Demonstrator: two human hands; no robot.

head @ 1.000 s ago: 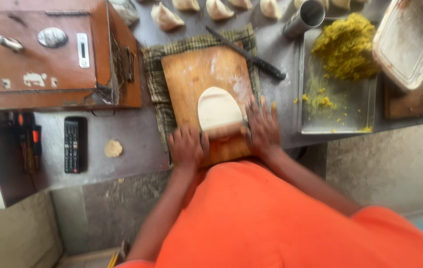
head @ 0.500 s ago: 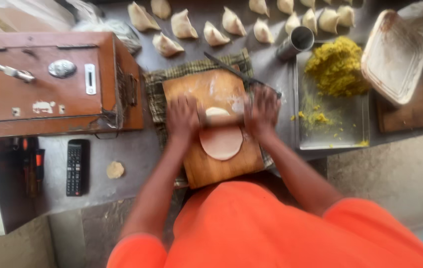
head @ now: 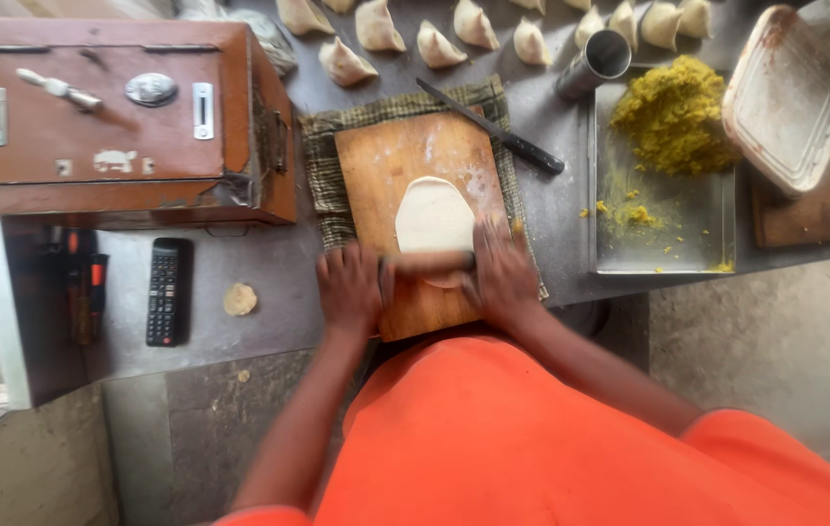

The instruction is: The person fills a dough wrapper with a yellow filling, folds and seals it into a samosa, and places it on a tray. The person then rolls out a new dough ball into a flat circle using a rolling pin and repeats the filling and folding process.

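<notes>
A flat oval of pale dough [head: 433,214] lies on a wooden board [head: 405,156] that sits on a checked cloth [head: 321,166]. A wooden rolling pin [head: 428,261] lies across the near end of the dough. My left hand [head: 351,286] presses on the pin's left end and my right hand [head: 499,273] on its right end, palms down. Both arms reach out from an orange garment.
A black-handled knife [head: 498,129] lies by the board's far right corner. A steel tray [head: 668,229] holds yellow filling [head: 670,115]. Several folded dough cones [head: 377,26] line the back. A metal cup [head: 595,60], pale dish [head: 785,97], brown wooden box [head: 113,117], remote [head: 164,290] and dough scrap [head: 239,298] are around.
My hands and the rolling pin have come back toward me, from the far end of the dough to its near end. The dough looks longer and flatter.
</notes>
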